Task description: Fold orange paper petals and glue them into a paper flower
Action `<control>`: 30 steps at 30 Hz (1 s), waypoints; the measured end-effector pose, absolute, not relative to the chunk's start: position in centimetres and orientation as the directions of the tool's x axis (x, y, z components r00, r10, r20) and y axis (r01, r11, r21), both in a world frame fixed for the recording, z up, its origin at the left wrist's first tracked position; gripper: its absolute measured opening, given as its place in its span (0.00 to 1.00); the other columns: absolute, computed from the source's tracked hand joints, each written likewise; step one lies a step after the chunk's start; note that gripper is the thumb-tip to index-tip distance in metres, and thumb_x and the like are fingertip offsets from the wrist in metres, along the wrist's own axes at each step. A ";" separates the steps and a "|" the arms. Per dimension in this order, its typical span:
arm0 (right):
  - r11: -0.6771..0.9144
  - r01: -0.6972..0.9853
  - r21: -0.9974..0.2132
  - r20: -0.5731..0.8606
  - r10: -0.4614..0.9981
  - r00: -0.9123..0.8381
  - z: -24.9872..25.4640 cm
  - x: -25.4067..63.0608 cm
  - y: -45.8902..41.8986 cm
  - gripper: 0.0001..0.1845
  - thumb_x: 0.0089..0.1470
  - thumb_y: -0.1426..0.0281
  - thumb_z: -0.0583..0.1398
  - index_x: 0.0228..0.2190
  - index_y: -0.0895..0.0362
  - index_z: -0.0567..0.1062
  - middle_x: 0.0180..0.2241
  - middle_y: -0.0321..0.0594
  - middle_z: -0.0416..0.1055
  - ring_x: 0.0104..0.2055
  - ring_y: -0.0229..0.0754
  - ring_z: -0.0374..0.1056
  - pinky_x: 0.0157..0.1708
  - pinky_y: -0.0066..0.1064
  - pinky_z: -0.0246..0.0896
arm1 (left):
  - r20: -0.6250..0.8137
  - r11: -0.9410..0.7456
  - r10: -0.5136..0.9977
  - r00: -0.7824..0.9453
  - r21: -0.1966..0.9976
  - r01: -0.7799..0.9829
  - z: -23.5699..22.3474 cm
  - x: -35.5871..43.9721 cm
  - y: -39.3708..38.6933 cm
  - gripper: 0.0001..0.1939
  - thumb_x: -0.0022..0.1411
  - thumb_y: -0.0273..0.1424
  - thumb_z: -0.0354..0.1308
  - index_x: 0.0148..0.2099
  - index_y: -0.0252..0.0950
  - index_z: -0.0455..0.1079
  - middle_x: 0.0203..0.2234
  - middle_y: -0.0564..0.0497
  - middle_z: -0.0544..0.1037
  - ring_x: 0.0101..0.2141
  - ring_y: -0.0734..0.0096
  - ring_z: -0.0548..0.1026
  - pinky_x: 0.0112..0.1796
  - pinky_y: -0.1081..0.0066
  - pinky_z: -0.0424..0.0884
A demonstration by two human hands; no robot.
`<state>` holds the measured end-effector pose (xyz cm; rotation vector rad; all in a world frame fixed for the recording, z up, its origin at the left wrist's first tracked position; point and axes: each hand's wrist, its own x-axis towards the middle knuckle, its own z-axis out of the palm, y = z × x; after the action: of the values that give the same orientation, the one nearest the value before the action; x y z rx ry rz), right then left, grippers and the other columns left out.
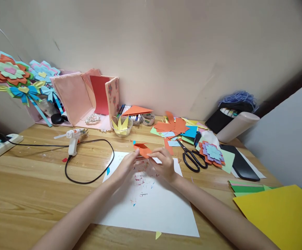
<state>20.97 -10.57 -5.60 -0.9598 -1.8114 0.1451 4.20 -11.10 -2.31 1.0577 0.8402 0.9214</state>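
Note:
A small folded piece of orange paper (143, 149) is held just above a white sheet (151, 205) on the wooden table. My left hand (126, 166) pinches its left side with fingers closed. My right hand (163, 163) pinches its right side, fingers curled on the paper. Both forearms reach in from the bottom edge. The white sheet under the hands bears scribbles and small paper scraps.
Black scissors (192, 158) and a layered paper flower (212, 153) lie to the right. A glue gun (72, 139) with a looping black cord sits left. Cut coloured paper (175, 126), a pink box (88, 99) and paper flowers (13, 73) line the wall. Yellow paper (283, 215) at lower right.

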 end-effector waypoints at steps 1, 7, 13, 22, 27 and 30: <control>0.703 0.563 -0.435 0.755 0.626 -0.198 -5.4 20.5 -10.5 0.06 0.52 0.72 0.57 0.27 0.53 0.74 0.26 0.40 0.70 0.30 0.41 0.64 0.30 0.34 0.59 | -0.117 0.202 0.934 0.338 0.953 -0.227 -1.8 4.5 -11.4 0.19 0.56 0.45 0.53 0.33 0.32 0.69 0.30 0.46 0.75 0.36 0.66 0.72 0.43 0.65 0.67; 0.823 0.493 -0.282 0.725 0.519 -0.453 -3.9 16.1 -9.6 0.06 0.51 0.67 0.59 0.34 0.53 0.73 0.33 0.42 0.72 0.37 0.44 0.64 0.37 0.36 0.60 | -0.116 0.121 0.993 0.036 0.972 -0.200 -1.7 1.2 -11.5 0.19 0.51 0.44 0.58 0.32 0.31 0.69 0.27 0.50 0.74 0.31 0.70 0.71 0.37 0.69 0.68; 0.755 0.362 -0.548 0.626 0.656 -0.422 -4.0 11.1 -9.2 0.05 0.54 0.72 0.53 0.33 0.56 0.68 0.33 0.42 0.67 0.38 0.43 0.62 0.40 0.37 0.58 | 0.078 -0.052 0.924 -0.373 0.995 0.079 -2.6 -8.4 -13.6 0.17 0.53 0.42 0.57 0.36 0.32 0.71 0.30 0.49 0.75 0.34 0.66 0.72 0.39 0.69 0.68; 0.304 0.397 -0.866 0.166 0.924 -0.346 -5.0 -3.0 -6.1 0.22 0.47 0.58 0.57 0.40 0.61 0.64 0.40 0.50 0.66 0.39 0.47 0.66 0.41 0.37 0.59 | 0.240 -0.101 0.406 -0.882 0.971 0.218 -3.8 -17.2 -13.5 0.15 0.49 0.39 0.55 0.32 0.32 0.68 0.25 0.52 0.72 0.27 0.72 0.68 0.31 0.74 0.65; 0.216 0.515 -0.830 0.104 0.966 -0.237 -4.6 -9.0 -6.4 0.21 0.44 0.60 0.58 0.37 0.62 0.65 0.41 0.58 0.68 0.45 0.56 0.64 0.41 0.39 0.57 | 0.184 0.047 0.418 -0.890 0.974 0.224 -5.3 -18.1 -13.4 0.11 0.47 0.37 0.54 0.25 0.33 0.66 0.19 0.55 0.68 0.23 0.75 0.64 0.27 0.75 0.61; 0.189 0.509 -0.840 0.080 0.970 -0.230 -4.7 -9.5 -5.8 0.17 0.44 0.64 0.56 0.37 0.61 0.65 0.38 0.56 0.70 0.40 0.55 0.67 0.36 0.38 0.59 | 0.176 0.122 0.424 -0.888 0.961 0.249 -5.4 -17.9 -13.7 0.11 0.47 0.38 0.55 0.22 0.34 0.64 0.17 0.57 0.65 0.21 0.76 0.62 0.25 0.76 0.58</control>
<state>-9.53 -5.76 -4.73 -1.3863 -1.8337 0.9296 -17.90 -13.67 -5.43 0.6788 2.2432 1.8744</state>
